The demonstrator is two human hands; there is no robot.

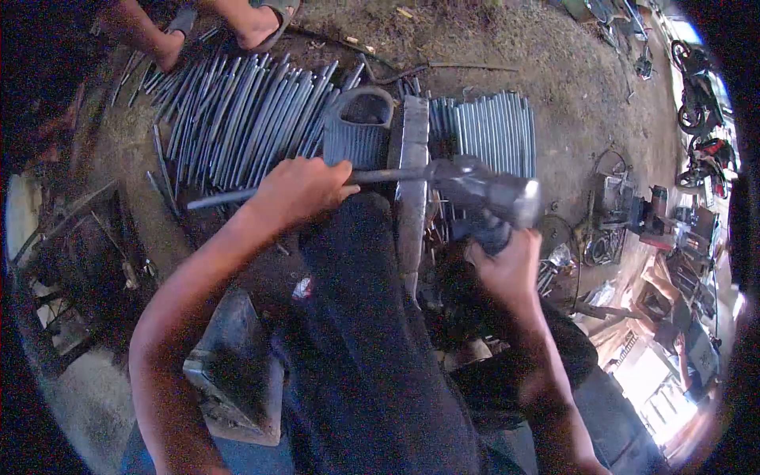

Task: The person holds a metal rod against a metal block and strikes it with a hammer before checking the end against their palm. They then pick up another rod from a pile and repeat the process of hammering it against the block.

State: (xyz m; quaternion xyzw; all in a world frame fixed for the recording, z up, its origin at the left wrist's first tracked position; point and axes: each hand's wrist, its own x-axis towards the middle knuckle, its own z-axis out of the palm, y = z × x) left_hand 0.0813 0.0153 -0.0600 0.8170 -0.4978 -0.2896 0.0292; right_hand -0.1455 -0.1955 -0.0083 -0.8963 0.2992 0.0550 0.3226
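My left hand (305,190) is closed around a long metal rod (226,199), which slopes up slightly to the right. The rod's right part lies across an upright flat metal bar (413,150). My right hand (508,265) is closed on the dark grip of a hammer (483,190), whose shiny, blurred head is just above the fingers. The rod's right end meets or passes behind the hammer; which one I cannot tell. Beyond my left hand stands a ribbed grey container (356,138) with an oval opening.
Many metal rods (245,119) lie on the dirt floor at the upper left, and more rods (495,131) form a row right of the bar. Another person's feet (257,28) are at the top left. Motorcycles (697,111) stand far right. A metal block (237,372) sits lower left.
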